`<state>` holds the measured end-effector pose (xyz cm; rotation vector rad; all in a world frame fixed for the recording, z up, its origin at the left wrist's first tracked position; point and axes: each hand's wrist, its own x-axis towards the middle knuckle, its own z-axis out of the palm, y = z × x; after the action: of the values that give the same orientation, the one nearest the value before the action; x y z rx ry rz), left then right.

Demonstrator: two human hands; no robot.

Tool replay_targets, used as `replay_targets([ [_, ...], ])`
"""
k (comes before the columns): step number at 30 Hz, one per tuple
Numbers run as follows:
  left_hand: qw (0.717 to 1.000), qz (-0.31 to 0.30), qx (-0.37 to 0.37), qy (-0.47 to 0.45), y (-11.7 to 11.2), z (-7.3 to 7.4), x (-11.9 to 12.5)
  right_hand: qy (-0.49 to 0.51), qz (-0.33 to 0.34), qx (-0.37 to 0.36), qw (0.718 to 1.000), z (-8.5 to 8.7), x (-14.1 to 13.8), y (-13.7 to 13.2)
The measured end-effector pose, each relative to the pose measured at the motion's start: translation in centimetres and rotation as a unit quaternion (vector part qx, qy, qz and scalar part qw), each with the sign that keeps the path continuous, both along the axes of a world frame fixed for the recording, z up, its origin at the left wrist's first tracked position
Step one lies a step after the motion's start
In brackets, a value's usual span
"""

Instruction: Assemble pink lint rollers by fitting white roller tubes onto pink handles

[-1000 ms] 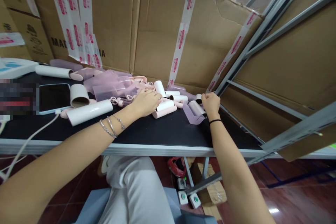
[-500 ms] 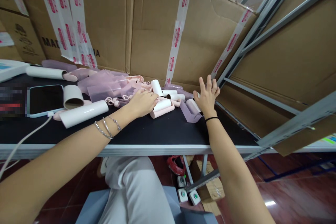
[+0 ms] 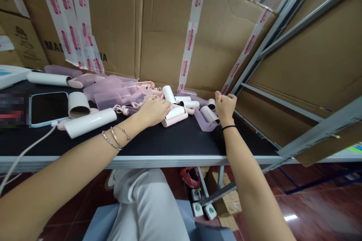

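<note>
My left hand (image 3: 155, 111) lies palm down on the heap of pink parts, fingers stretched out together. Its fingertips reach a pink holder (image 3: 175, 120) with a white tube (image 3: 174, 112) in it; what lies under the palm is hidden. Held up at the right end of the pile, my right hand (image 3: 225, 106) is closed in a fist, with nothing visible in it. Just left of that fist are a translucent purple sleeve (image 3: 204, 123) with a white tube (image 3: 208, 114) leaning in it, and another short tube (image 3: 211, 103).
Purple translucent sleeves (image 3: 113, 92) pile up along the cardboard wall (image 3: 166, 37). On the left lie a phone (image 3: 49, 108) with a white cable (image 3: 34, 145) and more white tubes (image 3: 92, 122). A metal frame (image 3: 263, 54) rises at the right.
My right hand has gone from spread fingers to a fist, uncovering the short tube beside it. My left hand stays where it was on the pile.
</note>
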<state>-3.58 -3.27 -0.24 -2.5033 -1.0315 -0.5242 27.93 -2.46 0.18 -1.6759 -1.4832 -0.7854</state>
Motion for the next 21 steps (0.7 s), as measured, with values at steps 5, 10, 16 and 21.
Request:
replay_targets([
  [5,1.000,0.010,-0.009,0.007,-0.3,0.3,0.1,0.048,-0.043,0.033,0.997,-0.1,1.3,-0.3],
  [10,1.000,-0.005,-0.027,0.015,-0.5,0.5,0.0,0.017,-0.103,0.003,0.995,-0.2,0.5,-0.6],
  [16,0.996,-0.067,-0.065,0.005,-0.6,0.1,-0.1,0.207,-0.083,-0.139,0.965,-0.4,2.3,-0.3],
  [21,0.993,-0.090,-0.073,0.001,-0.5,-0.3,-0.1,0.223,-0.027,-0.145,0.964,-1.1,3.0,0.4],
])
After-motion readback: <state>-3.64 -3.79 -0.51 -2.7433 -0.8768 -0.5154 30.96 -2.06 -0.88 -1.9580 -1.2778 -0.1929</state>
